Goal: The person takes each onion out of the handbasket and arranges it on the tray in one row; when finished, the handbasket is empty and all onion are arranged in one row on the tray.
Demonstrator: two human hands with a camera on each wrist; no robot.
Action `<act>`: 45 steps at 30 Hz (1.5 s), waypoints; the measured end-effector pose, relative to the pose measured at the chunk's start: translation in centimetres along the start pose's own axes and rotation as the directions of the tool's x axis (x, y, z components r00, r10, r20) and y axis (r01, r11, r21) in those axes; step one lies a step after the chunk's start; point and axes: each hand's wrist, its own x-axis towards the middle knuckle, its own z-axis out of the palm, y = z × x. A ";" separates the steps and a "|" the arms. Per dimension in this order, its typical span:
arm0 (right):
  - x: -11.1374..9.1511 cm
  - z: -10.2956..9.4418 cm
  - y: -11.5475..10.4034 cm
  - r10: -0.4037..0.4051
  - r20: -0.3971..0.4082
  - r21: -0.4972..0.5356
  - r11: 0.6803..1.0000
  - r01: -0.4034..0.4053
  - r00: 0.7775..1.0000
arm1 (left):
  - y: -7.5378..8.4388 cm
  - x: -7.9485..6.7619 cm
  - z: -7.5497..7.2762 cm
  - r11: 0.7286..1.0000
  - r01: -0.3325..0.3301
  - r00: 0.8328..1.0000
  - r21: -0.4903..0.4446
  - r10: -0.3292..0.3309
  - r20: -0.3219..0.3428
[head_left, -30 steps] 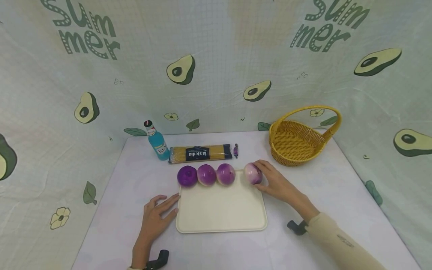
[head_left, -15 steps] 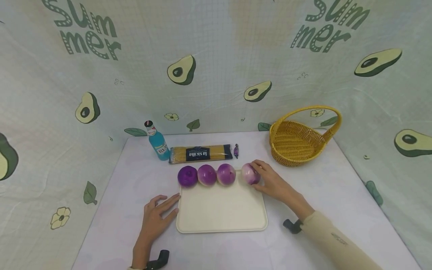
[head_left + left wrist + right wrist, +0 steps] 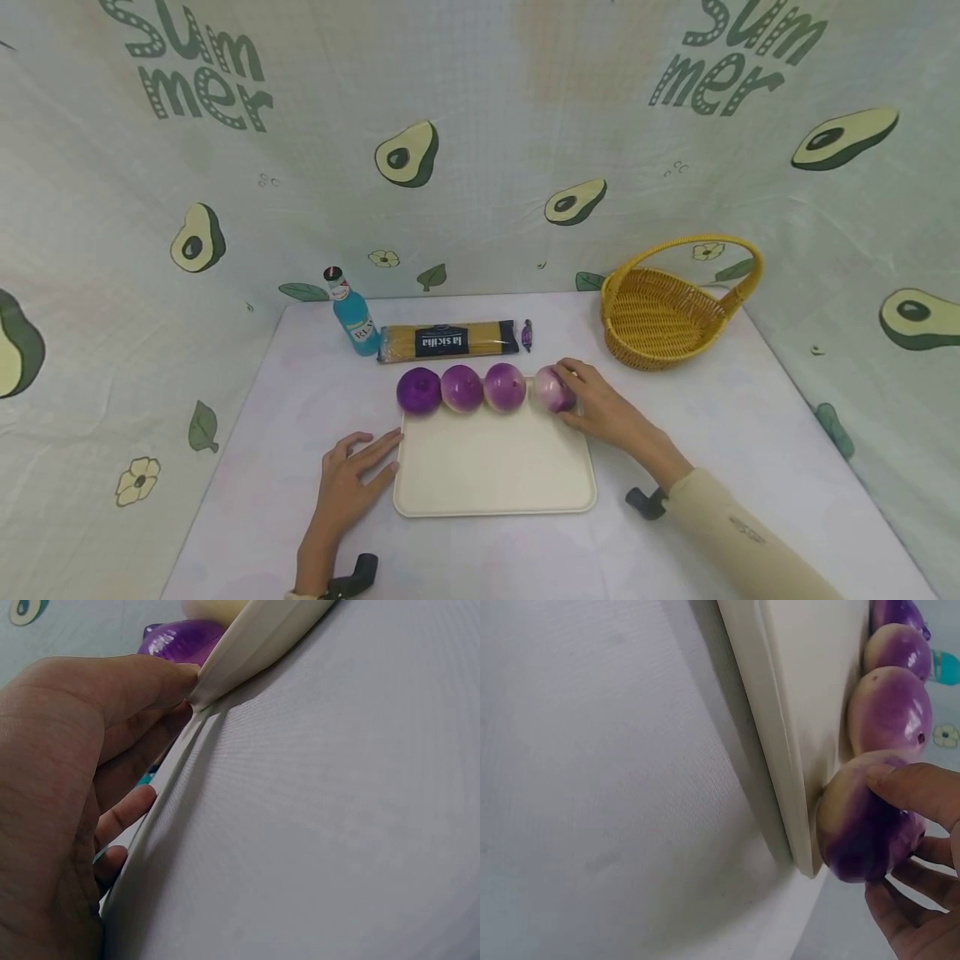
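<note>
In the head view, my right hand (image 3: 609, 408) grips a glossy purple-and-white onion (image 3: 552, 388) at the back right corner of a cream tray (image 3: 495, 471). The right wrist view shows the thumb on one side of this onion (image 3: 862, 825) and fingers on the other. Three more onions stand in a row along the tray's back edge: a dark purple onion (image 3: 419, 392), a lighter onion (image 3: 462, 389) and a third onion (image 3: 505, 387). My left hand (image 3: 348, 483) rests beside the tray, fingertips touching its left rim (image 3: 217, 686).
Behind the tray lie a pasta packet (image 3: 448, 340) and a small purple wrapped candy (image 3: 527, 335). A blue bottle (image 3: 356, 321) stands at the back left. The yellow wicker basket (image 3: 660, 329) is at the back right, before a printed cloth backdrop (image 3: 480, 100).
My right hand has slid left with its onion, narrowing the gap to the third onion. The left hand stays at the tray's rim.
</note>
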 end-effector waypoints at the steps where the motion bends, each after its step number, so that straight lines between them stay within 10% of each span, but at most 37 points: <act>1: 0.0 0.1 0.0 -0.002 -0.002 -0.003 1.000 0.002 1.000 | 0.0 0.0 0.0 1.000 0.000 1.000 -0.001 0.000 0.001; 18: -0.9 0.1 0.5 0.070 -0.072 0.033 0.997 -0.067 0.995 | 0.3 0.9 -1.0 0.994 0.044 0.998 -0.097 -0.041 0.040; 27: -3.9 -0.4 3.2 0.090 -0.125 -0.137 0.985 -0.107 0.988 | -1.1 -0.1 -2.9 0.967 0.042 0.995 0.251 -0.062 0.072; 40: -7.9 -4.1 8.7 0.340 -0.116 -0.514 0.784 -0.350 0.933 | -3.7 1.4 -5.9 0.868 0.138 0.971 0.477 -0.213 0.106; 45: -7.2 -4.3 9.3 0.325 -0.132 -0.499 0.794 -0.346 0.936 | -4.1 2.2 -5.6 0.876 0.149 0.972 0.459 -0.214 0.093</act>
